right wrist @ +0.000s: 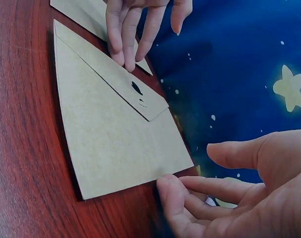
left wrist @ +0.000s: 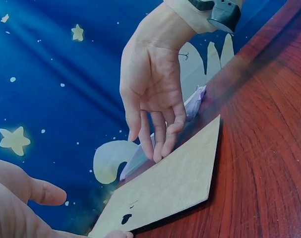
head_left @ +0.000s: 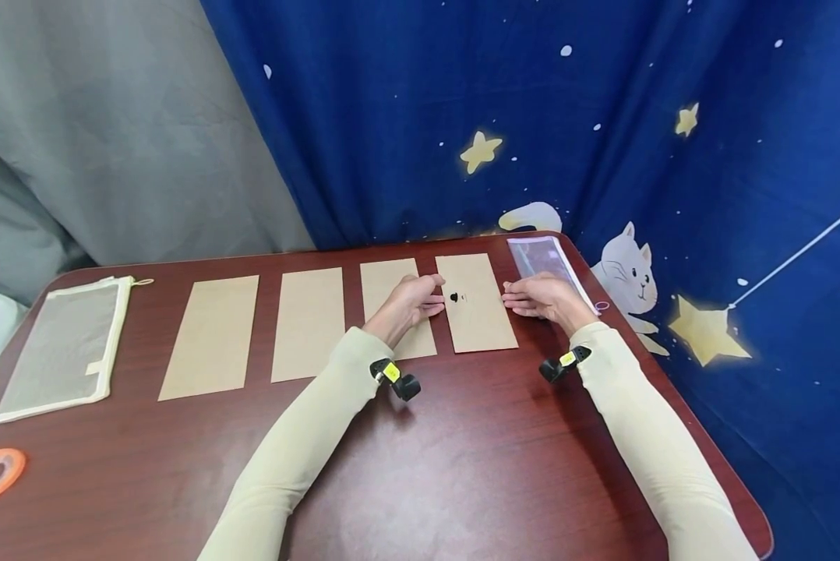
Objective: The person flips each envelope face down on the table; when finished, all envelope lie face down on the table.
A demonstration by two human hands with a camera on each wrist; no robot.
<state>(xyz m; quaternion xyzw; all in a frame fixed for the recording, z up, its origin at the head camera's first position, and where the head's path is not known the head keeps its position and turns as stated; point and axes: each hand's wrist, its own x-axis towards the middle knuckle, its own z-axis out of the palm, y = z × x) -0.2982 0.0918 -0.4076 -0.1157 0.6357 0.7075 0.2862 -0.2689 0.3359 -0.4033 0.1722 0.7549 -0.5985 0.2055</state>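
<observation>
A tan kraft envelope (head_left: 479, 312) lies on the table between my two hands, with a small black mark on its flap. The flap (right wrist: 135, 96) shows along one side in the right wrist view. My left hand (head_left: 409, 302) has its fingertips at the envelope's left edge, thumb apart from the fingers. At the opposite edge, my right hand (head_left: 541, 298) touches or nearly touches the paper with extended fingertips. Neither hand grips it. Another envelope (head_left: 416, 343) lies partly hidden under my left hand.
Two more tan envelopes (head_left: 213, 335) (head_left: 309, 323) lie in a row to the left. A cream mesh pouch (head_left: 62, 343) is at the far left, an orange ring (head_left: 12, 471) in front of it. A clear, purple-edged pouch (head_left: 542, 253) lies near the back right table edge.
</observation>
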